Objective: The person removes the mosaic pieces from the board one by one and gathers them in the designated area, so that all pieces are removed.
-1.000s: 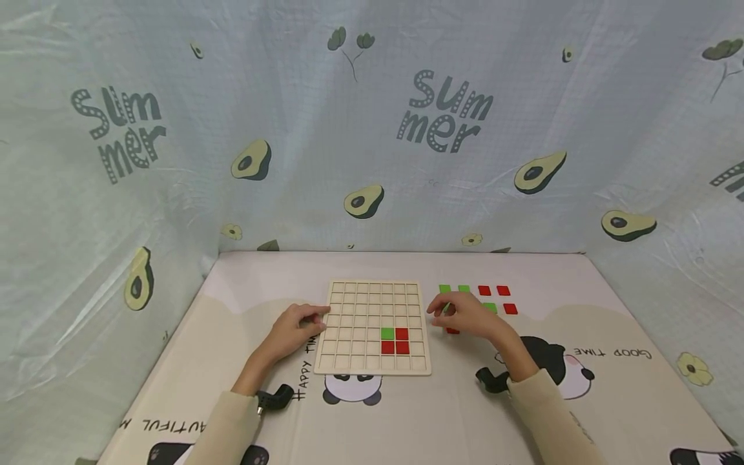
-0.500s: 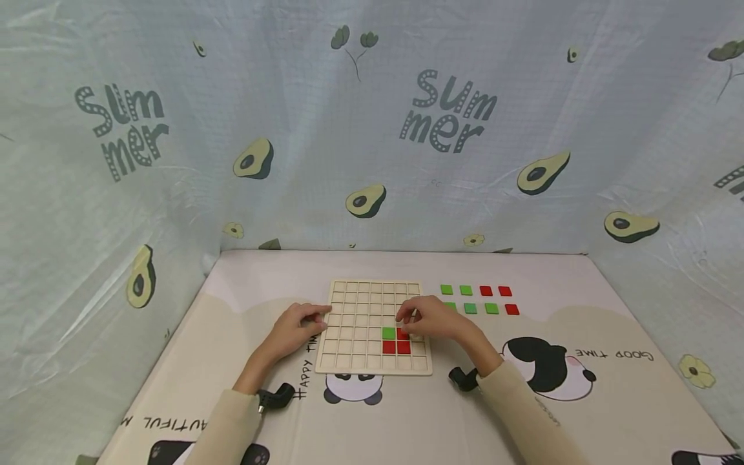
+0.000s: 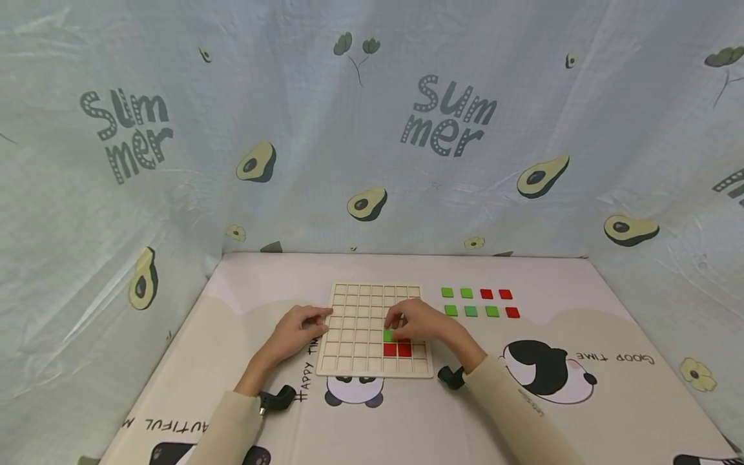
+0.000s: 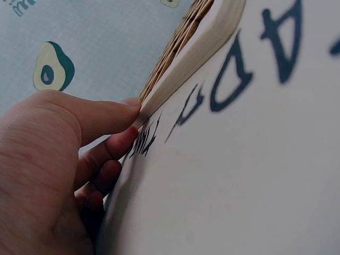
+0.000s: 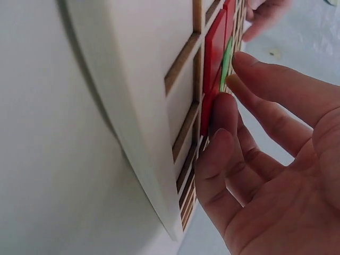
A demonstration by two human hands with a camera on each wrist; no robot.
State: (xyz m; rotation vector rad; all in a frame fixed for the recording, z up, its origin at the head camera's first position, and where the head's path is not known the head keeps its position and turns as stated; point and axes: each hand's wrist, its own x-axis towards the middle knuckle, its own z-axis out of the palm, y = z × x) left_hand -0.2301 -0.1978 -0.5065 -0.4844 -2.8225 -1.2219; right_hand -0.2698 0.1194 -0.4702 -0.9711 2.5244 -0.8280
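A pale wooden grid board [image 3: 356, 334] lies on the table. In its lower right part sit a green square tile [image 3: 387, 335] and, around it, red square tiles [image 3: 403, 350]. My right hand [image 3: 418, 321] reaches over the board with bent fingers. Its thumb and index fingertips pinch at the green tile, which appears to be in its cell; one red tile is partly covered by the fingers. At the board's left edge, my left hand [image 3: 298, 332] touches the rim with thumb and index, set apart along it. In the left wrist view the thumb [image 4: 114, 112] presses the edge.
Right of the board lie loose tiles in two rows: green ones [image 3: 466, 293], a teal one [image 3: 471, 311] and red ones [image 3: 505, 294]. The printed tablecloth [image 3: 453, 420] meets a hanging patterned sheet [image 3: 302, 219] at the back and sides.
My right hand has moved left from beside the loose tiles, over the red tile, to the green tile on the board. My left hand stays at the board's left edge.
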